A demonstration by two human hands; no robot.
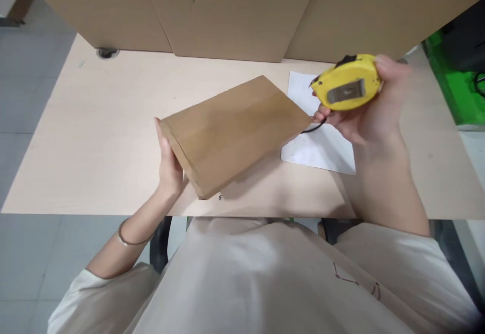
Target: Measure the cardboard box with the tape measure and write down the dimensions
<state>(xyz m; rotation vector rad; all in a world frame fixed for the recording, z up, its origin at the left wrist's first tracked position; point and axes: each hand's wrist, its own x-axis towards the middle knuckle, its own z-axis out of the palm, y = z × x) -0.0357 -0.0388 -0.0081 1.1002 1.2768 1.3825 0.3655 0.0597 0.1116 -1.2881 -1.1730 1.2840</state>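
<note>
Seen from the head camera, the left hand (169,164) holds a flat brown cardboard piece (231,132) by its near left end. The fingers are wrapped around that edge, and most of them are hidden under the cardboard. The cardboard is lifted a little above the pale wooden table (94,137) and tilted, with its shadow on the table below it. Its far right corner comes very close to the right hand (373,114). The right hand is curled around a yellow tape measure (346,84) and holds it up in the air, with its metal clip facing the camera. A thin black strap (314,128) hangs from the tape measure. A white sheet of paper (322,149) lies flat on the table under the right hand and the cardboard's right end. A thin bracelet (129,239) sits on the left wrist. Big brown cardboard panels (227,10) stand at the back of the table.
</note>
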